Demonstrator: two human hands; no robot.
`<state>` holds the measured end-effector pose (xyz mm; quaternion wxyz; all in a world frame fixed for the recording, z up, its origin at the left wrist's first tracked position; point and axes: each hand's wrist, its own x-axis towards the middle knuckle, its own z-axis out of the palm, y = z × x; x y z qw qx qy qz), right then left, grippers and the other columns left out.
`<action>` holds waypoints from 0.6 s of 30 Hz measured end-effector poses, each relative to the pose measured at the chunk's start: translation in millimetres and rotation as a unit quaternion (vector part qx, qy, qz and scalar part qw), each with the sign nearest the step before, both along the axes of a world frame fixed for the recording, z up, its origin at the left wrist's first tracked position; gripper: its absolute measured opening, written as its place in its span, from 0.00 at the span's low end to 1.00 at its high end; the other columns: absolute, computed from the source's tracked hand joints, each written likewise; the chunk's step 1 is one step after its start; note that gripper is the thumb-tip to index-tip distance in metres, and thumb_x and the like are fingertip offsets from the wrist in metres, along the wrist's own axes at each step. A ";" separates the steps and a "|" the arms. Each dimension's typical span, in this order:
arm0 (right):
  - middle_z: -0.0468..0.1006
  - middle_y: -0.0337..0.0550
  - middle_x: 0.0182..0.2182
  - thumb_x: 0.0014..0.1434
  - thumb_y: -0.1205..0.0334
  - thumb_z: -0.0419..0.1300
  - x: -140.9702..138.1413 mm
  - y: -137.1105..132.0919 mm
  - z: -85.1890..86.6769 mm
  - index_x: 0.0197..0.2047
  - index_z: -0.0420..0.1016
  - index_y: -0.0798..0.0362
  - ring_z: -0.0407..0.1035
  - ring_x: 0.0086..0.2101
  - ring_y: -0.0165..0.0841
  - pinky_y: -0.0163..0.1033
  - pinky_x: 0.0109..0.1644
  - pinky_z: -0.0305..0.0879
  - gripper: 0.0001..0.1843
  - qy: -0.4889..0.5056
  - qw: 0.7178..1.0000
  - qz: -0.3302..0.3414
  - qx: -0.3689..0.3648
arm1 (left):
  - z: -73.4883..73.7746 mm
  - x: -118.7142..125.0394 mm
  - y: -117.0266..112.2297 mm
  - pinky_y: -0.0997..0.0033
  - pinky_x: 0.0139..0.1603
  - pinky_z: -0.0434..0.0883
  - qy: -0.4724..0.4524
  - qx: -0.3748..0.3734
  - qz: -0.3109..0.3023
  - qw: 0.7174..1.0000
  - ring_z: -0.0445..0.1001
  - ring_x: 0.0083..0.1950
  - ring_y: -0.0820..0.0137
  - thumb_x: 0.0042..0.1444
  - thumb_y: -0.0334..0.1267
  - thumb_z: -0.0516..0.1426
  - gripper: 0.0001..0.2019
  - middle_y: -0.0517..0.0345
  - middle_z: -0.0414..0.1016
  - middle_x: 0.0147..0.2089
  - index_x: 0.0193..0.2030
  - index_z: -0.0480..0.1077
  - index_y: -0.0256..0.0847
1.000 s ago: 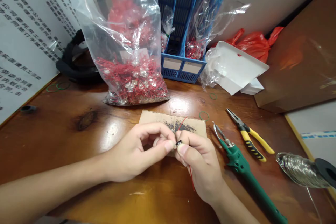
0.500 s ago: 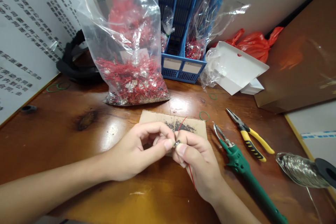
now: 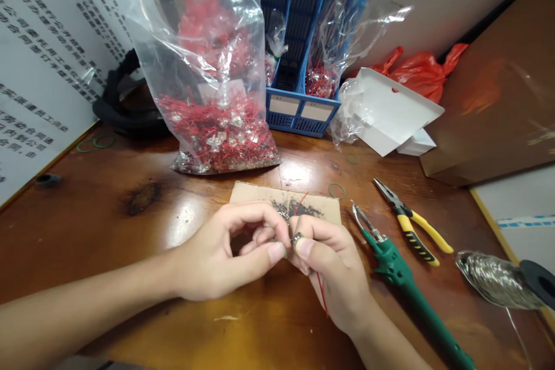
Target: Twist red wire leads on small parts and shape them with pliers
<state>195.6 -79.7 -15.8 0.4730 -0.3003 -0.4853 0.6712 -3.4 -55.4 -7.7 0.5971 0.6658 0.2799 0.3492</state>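
Note:
My right hand [image 3: 332, 257] is closed, pinching a small dark metallic part [image 3: 296, 237] between thumb and forefinger. A thin red wire [image 3: 322, 295] hangs below that hand, and another red wire end sticks up above the fingers. Right beside it, my left hand [image 3: 243, 248] is closed in a loose pinch, its thumb and fingertips near the metal part. What lies between the left fingertips, if anything, is too small to make out. Both hands are over the near edge of a cardboard piece [image 3: 254, 192] with dark scorch marks.
To the right lie a green soldering iron [image 3: 396, 272], yellow-handled pliers [image 3: 405, 222] and a spool of solder wire [image 3: 496, 280]. Behind stand a clear bag [image 3: 221, 121] of red-wired parts, a blue divided bin [image 3: 303, 110] and a white box [image 3: 385, 113]. A brown carton [image 3: 498, 98] bounds the right.
My left thumb and fingertips have drawn slightly apart from the metal part, leaving it in my right fingers. The right hand has shifted slightly right, and the lower red wire with it.

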 end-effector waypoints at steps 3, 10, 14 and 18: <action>0.57 0.34 0.24 0.70 0.58 0.61 0.6 0.1 0.4 0.27 0.60 0.52 0.49 0.28 0.30 0.40 0.32 0.47 0.20 -0.016 1.000 0.007 -0.006 | -0.8 -0.8 -0.3 0.77 0.30 0.58 0.000 0.009 -0.002 1.000 0.57 0.29 0.76 0.68 0.34 0.59 0.02 0.64 0.60 0.31 0.43 0.72 0.38; 0.57 0.34 0.25 0.70 0.58 0.60 1.3 -1.7 1.1 0.27 0.59 0.51 0.49 0.28 0.30 0.39 0.32 0.47 0.21 -0.036 0.999 0.012 0.005 | 0.2 0.2 1.1 0.77 0.29 0.57 0.004 0.009 0.010 1.000 0.56 0.28 0.77 0.67 0.32 0.59 0.02 0.65 0.59 0.30 0.42 0.72 0.37; 0.57 0.34 0.24 0.71 0.61 0.58 -0.4 -2.3 4.0 0.27 0.57 0.52 0.51 0.27 0.29 0.39 0.32 0.48 0.20 -0.095 0.993 -0.023 0.068 | 0.5 0.9 1.8 0.77 0.29 0.58 0.014 0.005 0.021 1.000 0.57 0.29 0.76 0.68 0.34 0.59 0.04 0.65 0.59 0.30 0.41 0.72 0.37; 0.57 0.34 0.23 0.70 0.64 0.57 -2.8 -2.9 7.0 0.27 0.56 0.52 0.52 0.26 0.29 0.39 0.31 0.49 0.20 -0.162 0.975 -0.064 0.136 | 0.8 3.1 2.8 0.78 0.29 0.57 0.017 0.005 0.027 0.999 0.56 0.28 0.77 0.68 0.34 0.60 0.04 0.66 0.57 0.28 0.41 0.73 0.36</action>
